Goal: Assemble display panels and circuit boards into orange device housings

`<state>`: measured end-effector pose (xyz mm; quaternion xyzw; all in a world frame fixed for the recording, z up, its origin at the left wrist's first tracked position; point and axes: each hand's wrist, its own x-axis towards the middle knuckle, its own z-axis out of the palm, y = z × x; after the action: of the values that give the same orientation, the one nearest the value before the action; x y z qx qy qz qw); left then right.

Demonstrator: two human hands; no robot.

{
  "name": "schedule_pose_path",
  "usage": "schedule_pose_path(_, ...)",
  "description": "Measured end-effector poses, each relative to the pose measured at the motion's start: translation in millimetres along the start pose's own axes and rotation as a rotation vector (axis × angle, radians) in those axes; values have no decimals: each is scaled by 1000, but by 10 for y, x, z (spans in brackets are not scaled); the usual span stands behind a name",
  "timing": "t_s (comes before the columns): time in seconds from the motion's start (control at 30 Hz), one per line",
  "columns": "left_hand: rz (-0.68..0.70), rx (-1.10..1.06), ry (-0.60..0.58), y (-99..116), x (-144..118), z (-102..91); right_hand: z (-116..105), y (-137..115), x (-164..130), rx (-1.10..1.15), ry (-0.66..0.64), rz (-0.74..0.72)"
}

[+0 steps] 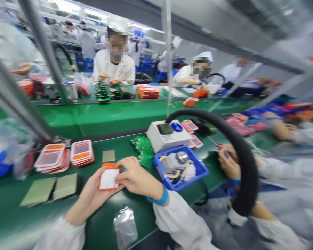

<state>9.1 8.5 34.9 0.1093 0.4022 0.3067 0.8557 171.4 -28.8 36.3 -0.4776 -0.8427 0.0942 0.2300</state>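
Note:
My left hand point(94, 191) holds a small orange plastic casing point(101, 184) from below and the left, with a white panel point(110, 179) filling its face. My right hand point(135, 177) is closed at the casing's right side, its thumb on the white panel and its index finger by the upper edge. A bit of green circuit board point(123, 169) shows between those fingers; the rest is hidden. Just beyond the casing lies a flat olive-grey square panel point(109, 156). A clear plastic bag point(125, 227) rests on the bench below my hands.
Orange-and-white casings point(82, 152) and olive panels point(40, 191) are stacked at left. Right of my hands are green circuit boards point(143, 151), a blue tray point(181, 184) of parts and a white box point(167, 137). A black flexible hose point(240, 149) arches nearby. Co-workers sit opposite and at right.

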Motion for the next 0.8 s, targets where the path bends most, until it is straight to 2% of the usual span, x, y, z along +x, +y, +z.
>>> schedule_pose_path(0.1, 48, 83, 61, 29, 46, 18, 6, 67, 44, -66, -85, -1)
schedule_pose_path(0.2, 50, 121, 99, 34, 89, 21, -3, 99, 77, -116, -100, 6)
schedule_pose_path(0.43, 33, 135, 65, 25, 25, 64, 15, 66, 83, -165, -101, -11)
schedule_pose_path(0.6, 56, 172, 98, 33, -11, 51, -53, 57, 98, -107, -38, -36)
schedule_pose_path(0.8, 81, 356, 95, 16, -10, 3, -78, 74, 134, 49, 139, 72)
